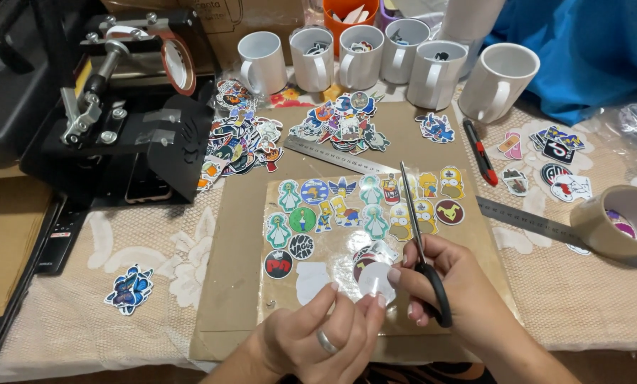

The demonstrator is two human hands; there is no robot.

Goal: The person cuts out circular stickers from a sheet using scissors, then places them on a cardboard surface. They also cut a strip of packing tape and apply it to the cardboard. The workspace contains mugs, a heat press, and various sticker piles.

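A round sticker (375,281), near the front of the brown card (240,235), is pinched by our left hand (325,334) and touched by our right hand (446,284), whose fingers grip black-handled scissors (421,238) pointing far.

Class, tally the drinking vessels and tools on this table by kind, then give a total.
White mugs: 6
Orange cup: 1
Metal rulers: 2
Scissors: 1
Tape rolls: 2
Red utility knife: 1
Total: 13

Home craft workshop — mug heat press (119,107), blank white mugs (361,57), sticker piles (343,124) on lace-covered table (581,299).
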